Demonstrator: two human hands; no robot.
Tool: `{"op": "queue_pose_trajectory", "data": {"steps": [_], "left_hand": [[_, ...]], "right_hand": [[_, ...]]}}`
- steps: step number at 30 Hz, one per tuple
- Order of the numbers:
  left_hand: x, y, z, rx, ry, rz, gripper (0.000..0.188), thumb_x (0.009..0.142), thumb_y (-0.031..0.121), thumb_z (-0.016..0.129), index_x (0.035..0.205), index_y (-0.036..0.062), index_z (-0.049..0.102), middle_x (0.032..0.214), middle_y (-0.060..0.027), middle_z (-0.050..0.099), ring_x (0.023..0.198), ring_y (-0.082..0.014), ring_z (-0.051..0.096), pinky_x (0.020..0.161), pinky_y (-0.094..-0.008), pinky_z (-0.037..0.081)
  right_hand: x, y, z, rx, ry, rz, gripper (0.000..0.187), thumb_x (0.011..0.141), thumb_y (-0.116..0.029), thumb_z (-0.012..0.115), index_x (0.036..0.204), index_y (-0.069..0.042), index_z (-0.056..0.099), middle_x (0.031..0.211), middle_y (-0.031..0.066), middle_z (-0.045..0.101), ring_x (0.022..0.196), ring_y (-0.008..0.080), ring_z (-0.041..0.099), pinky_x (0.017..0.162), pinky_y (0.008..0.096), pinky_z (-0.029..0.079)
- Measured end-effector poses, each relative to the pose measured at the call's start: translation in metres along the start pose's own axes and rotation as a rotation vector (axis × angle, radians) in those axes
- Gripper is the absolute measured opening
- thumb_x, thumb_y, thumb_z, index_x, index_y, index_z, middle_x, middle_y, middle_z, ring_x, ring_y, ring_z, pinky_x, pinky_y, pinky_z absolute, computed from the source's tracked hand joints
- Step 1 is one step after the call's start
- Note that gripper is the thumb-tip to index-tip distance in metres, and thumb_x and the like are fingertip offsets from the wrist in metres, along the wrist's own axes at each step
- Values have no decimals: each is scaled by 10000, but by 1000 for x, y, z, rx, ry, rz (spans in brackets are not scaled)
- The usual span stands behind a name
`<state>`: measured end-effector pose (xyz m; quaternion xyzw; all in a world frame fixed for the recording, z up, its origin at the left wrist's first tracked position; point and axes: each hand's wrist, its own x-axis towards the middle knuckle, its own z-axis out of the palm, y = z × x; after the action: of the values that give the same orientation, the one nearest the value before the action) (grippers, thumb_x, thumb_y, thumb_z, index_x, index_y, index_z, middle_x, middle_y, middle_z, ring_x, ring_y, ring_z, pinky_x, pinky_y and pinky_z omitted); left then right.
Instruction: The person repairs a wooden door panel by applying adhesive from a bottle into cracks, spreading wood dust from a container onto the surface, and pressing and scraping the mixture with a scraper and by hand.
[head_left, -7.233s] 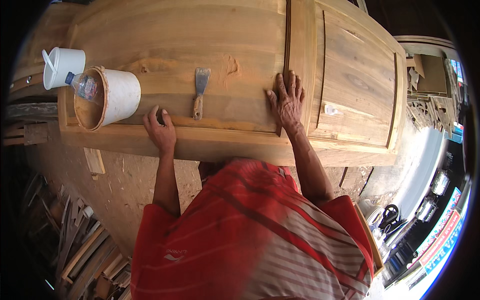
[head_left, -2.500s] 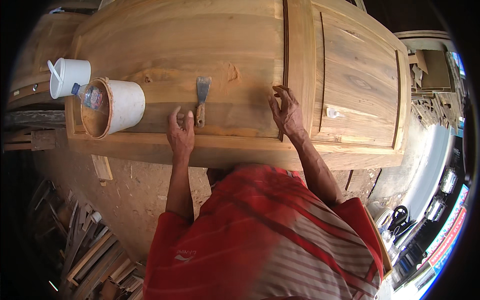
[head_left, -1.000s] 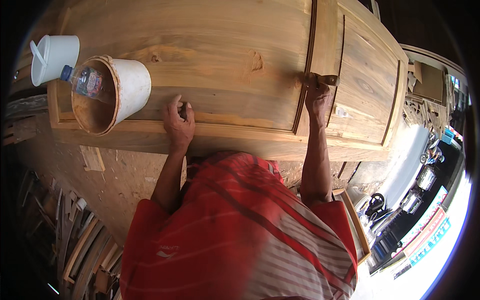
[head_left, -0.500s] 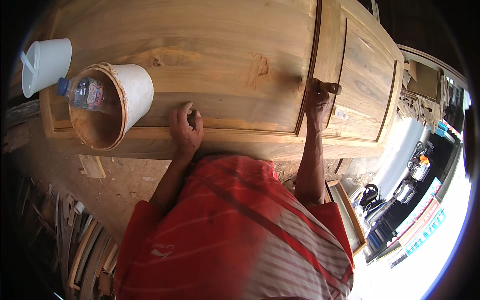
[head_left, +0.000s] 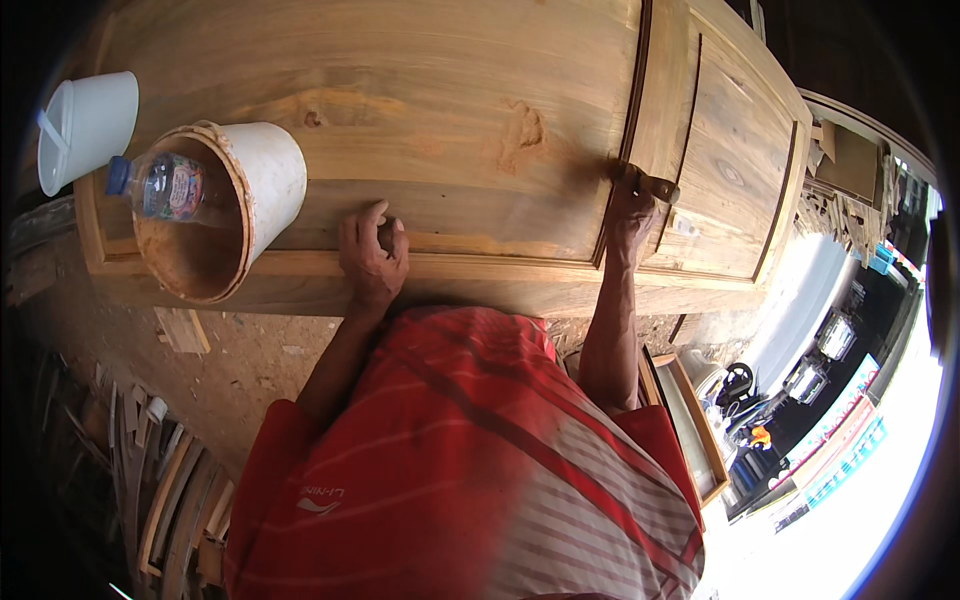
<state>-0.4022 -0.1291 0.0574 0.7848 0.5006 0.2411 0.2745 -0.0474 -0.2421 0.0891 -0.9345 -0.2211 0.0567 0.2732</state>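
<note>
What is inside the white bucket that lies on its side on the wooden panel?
A clear plastic bottle with a blue cap sticks out of the white bucket. Brown residue coats the inner wall. The bottle's far end is hidden.

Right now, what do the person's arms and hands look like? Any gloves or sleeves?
No gloves: both the left hand and the right hand are bare, and so are the forearms. No watch or ring shows. Short sleeves of a red shirt with paler stripes end at about the elbows. The shirt has a small pale mark low on its left side.
</note>
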Motion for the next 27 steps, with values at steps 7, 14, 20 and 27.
{"op": "queue_pose_trajectory", "data": {"steps": [7,14,20,27], "left_hand": [[-3,-3,3,-11,1,-29,339,910,110,731,1238,59,664,994,-134,625,913,-333,622,790,-458,531],[0,2,0,9,3,-5,338,910,110,728,1238,59,661,992,-132,625,906,-338,624,772,-462,538],[-1,1,2,-11,10,-18,338,907,102,729,1235,60,659,993,-135,625,907,-341,623,769,-466,536],[1,2,1,9,-4,0,333,909,104,730,1232,60,660,987,-131,629,909,-333,615,783,-462,522]], "right_hand": [[1,-2,2,4,-96,87,439,1071,-435,569,1091,-55,787,942,147,799,895,285,758,812,404,561],[-12,-11,-5,49,-5,40,468,1072,-458,552,1050,-63,801,912,165,796,882,305,771,773,419,559],[-12,-11,5,-34,-18,96,455,1076,-428,548,1017,-55,802,884,152,790,828,311,758,761,431,554],[14,2,8,44,39,-40,428,1088,-402,547,1024,-60,795,829,154,764,789,343,734,743,446,541]]}}
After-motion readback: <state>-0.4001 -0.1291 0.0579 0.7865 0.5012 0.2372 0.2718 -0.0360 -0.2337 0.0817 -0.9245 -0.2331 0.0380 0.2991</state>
